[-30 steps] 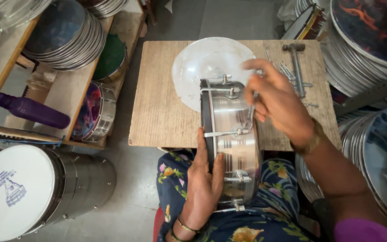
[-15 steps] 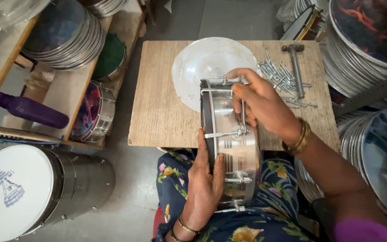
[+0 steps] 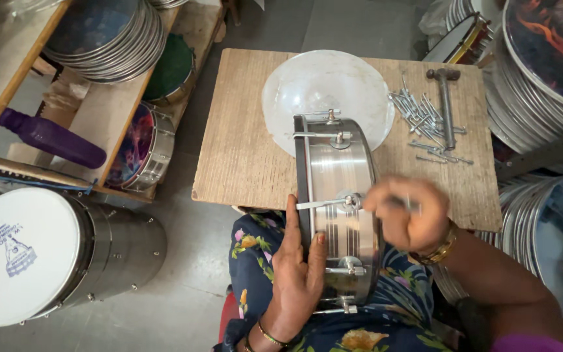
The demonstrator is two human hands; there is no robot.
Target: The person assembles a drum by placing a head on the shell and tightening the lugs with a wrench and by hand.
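**Metal drum shell held on edge between both hands**

A shiny metal drum shell [image 3: 337, 208] stands on its edge, its far end over the near edge of the wooden worktop [image 3: 242, 150] and its near end over the person's lap. The left hand [image 3: 298, 267] lies flat against the shell's left rim, fingers spread and pressing on it, thumb pointing up along the hoop. The right hand [image 3: 408, 218] sits just to the right of the shell, fingers curled close to a tension rod [image 3: 324, 203] that crosses the shell's side; the hand is blurred, so whether it pinches the rod's fitting or a small tool cannot be told. Beyond the shell, a clear round drumhead [image 3: 324, 91] lies flat on the worktop, partly under the shell's far end. To the right of it lie a heap of loose metal rods [image 3: 425, 120] and a hammer [image 3: 446, 104], well apart from both hands.
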